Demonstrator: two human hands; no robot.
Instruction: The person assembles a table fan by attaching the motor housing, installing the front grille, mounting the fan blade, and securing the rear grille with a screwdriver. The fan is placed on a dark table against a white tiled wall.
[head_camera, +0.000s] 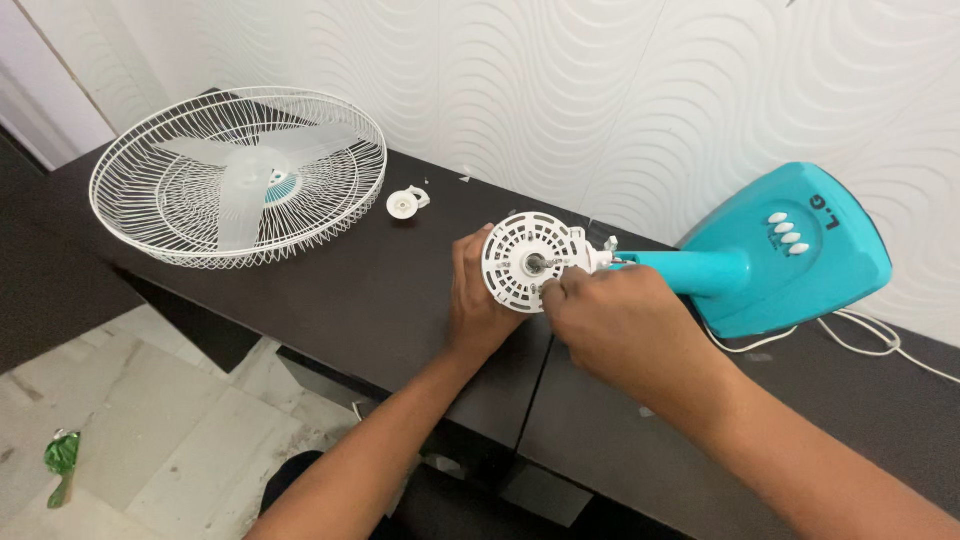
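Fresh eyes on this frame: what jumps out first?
Centre: both hands, left hand and right hand, on a round white slotted plastic motor cover of a turquoise table fan lying on its side, base at right. Far left on the dark table: a white wire fan guard holding translucent blades.

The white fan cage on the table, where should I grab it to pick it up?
Probably by the cage rim, coming from above at its near edge. It lies flat, open side up, with the blades resting inside; the thick outer ring looks sturdier than the thin wires.

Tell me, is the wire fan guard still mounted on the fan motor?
No, the wire guard lies on the table, away from the motor housing.
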